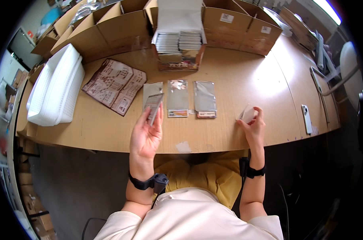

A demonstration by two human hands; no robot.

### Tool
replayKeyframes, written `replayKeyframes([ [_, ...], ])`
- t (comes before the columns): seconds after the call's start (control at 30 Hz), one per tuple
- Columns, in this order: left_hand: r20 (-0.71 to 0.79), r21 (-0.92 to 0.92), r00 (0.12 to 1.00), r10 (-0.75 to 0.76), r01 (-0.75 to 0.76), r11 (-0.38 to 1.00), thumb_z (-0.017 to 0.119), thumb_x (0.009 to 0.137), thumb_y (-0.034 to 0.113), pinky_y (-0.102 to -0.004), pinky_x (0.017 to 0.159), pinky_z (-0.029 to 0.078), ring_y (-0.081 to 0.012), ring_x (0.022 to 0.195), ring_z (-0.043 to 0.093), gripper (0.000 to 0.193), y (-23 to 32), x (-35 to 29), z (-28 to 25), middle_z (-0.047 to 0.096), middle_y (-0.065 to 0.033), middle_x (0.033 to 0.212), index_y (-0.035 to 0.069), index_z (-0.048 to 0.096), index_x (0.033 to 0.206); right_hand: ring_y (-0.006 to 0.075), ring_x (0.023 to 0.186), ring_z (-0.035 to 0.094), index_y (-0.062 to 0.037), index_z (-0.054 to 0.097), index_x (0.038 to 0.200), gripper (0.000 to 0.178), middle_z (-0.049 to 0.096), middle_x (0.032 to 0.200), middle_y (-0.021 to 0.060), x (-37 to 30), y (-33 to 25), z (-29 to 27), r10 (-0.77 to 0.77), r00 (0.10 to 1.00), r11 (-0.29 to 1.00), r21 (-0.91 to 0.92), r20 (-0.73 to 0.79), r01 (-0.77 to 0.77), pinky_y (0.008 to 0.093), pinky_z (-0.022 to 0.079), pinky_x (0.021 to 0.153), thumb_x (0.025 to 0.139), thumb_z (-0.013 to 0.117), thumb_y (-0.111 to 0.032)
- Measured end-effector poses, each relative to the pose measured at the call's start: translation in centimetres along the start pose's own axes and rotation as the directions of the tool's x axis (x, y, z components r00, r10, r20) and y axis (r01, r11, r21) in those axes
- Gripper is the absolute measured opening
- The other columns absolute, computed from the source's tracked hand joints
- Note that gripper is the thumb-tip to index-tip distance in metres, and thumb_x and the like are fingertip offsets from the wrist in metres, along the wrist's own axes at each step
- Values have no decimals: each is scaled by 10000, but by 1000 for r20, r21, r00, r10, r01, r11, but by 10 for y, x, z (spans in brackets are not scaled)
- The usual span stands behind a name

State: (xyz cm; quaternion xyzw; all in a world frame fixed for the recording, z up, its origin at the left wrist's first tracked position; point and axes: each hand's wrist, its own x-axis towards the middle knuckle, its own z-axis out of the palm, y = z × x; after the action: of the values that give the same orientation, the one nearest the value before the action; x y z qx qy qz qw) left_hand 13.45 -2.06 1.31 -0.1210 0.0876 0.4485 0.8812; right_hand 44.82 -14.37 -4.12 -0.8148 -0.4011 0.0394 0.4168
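Person's L hand (pixel 147 138) grips silvery flat packet (pixel 154 105), palm up; R hand (pixel 254 126) pinches pale pc. (pixel 248 114), digits curled; both arms (pixel 138 196) extd. fwd. to tbl. (pixel 229 138)

Right of centre, a hand could pass over the bare table (pixel 229 86) between the rightmost silver packet (pixel 205 97) and the right hand (pixel 254 123). At upper centre, the open carton (pixel 180 65) bars the way, cardboard boxes (pixel 240 34) flanking it; white baskets (pixel 52 94) wall off the left, and a phone (pixel 307 119) lies far right.
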Motion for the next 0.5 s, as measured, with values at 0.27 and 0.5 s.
replayKeyframes([
  [0.27,96,557,902,421,-399,729,550,905,76,-268,679,551,-155,879,642,180,-32,-28,11,634,-88,1040,11,563,1072,97,522,577,-9,464,1266,488,632,792,109,-47,-99,-41,76,945,547,780,317,-306,190,420,425,806,604,76],
  [0.5,58,589,905,421,-372,717,511,913,117,-288,663,551,-149,853,640,172,-48,-37,20,637,-68,994,13,574,1035,79,569,577,3,400,1211,402,629,833,119,-82,-156,-45,-264,611,488,650,746,-583,183,431,465,857,584,55],
])
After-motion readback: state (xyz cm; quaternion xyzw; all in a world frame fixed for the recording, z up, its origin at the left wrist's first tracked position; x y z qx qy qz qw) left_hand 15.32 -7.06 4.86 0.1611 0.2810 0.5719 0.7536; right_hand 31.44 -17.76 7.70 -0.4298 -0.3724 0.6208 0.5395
